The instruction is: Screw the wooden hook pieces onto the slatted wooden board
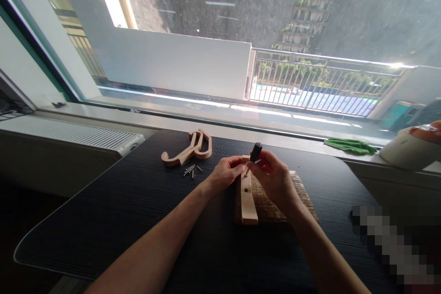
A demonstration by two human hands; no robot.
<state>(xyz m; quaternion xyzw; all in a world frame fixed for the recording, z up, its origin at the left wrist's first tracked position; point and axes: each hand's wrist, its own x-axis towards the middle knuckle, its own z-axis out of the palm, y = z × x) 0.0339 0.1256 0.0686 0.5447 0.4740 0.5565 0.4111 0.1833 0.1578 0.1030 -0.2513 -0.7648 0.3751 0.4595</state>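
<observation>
My right hand (274, 179) is closed round a small screwdriver with a black handle (255, 151), its tip pointing down at a pale wooden strip (247, 202). The strip lies on a cork mat (275, 202) on the dark table (138, 220). My left hand (225, 172) pinches the far end of the strip, right beside the screwdriver tip. To the left lie curved wooden hooks (191, 149) and several loose screws (190, 170).
A wide window with a sill runs behind the table. A white radiator (69, 133) stands at the left. A green cloth (349, 146) and a white container (409, 151) rest on the sill at the right. The table's rounded edge curves at the near left.
</observation>
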